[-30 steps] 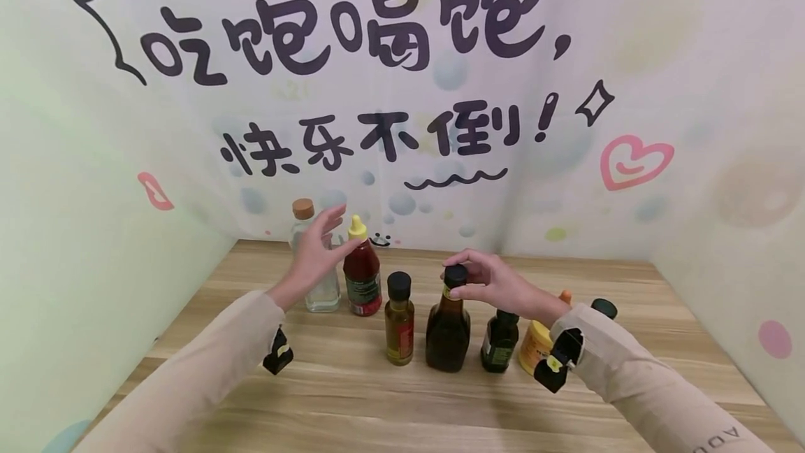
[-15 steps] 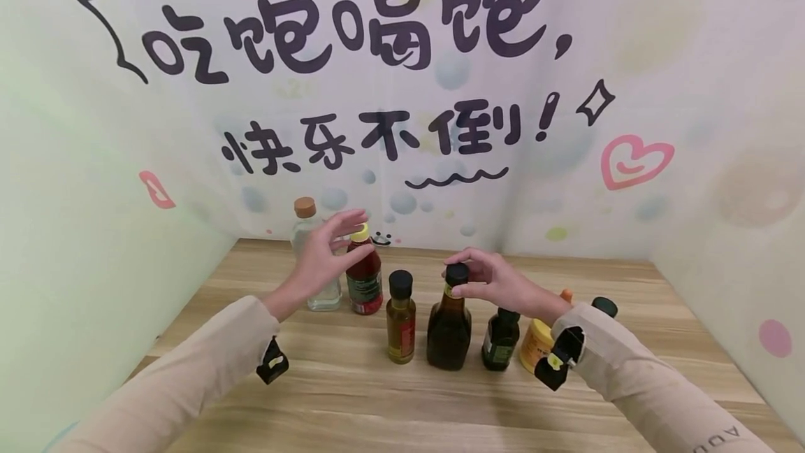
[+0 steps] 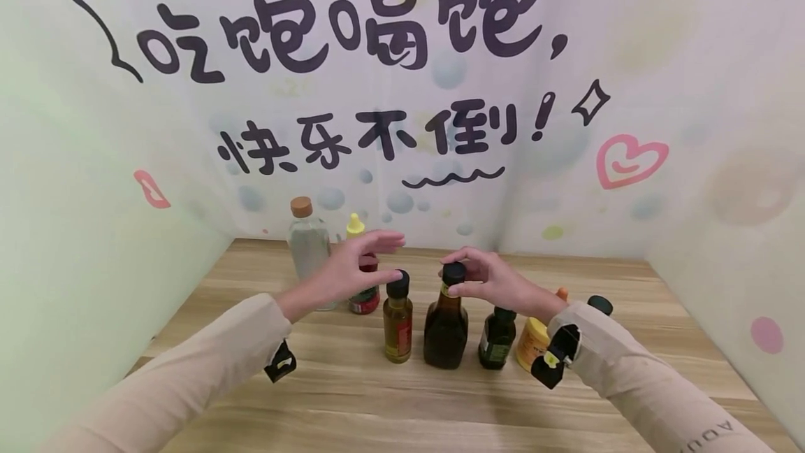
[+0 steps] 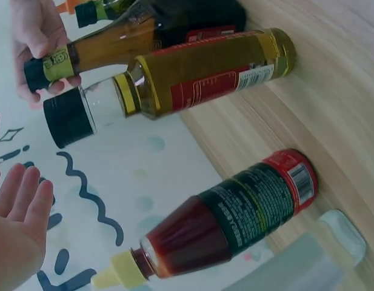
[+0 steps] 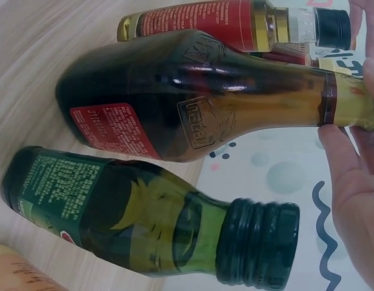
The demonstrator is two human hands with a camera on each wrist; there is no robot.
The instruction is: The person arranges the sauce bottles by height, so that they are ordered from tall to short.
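"On the wood tbl, what's the R hand got?"

"Pinching the neck of the dk brown btl, thumb in front, fingers curled round behind, right by the blk cap. Btl's upright, base on the wood, b/w the golden oil btl & a small green btl."

"OK, & the L hand?"

"Spread, thumb well apart from fingers, up by the oil btl's cap. Thumb overlaps cap in head view; L wrist cam has the visible fingers clear of it. Can't tell if thumb touches."

"Oil btl standing?"

"Yep, upright, just beside the dk brown one. Red label on it."

"Rest of the row, pls?"

"Far L: clear btl w/ brown lid, then red sauce btl w/ yellow nozzle, part hidden behind L hand. Past the green one: yellow tub, then an orange tip & another dk cap poking out behind the R sleeve."

"Backdrop?"

"White sheet, big dk Chinese chars, pink heart."
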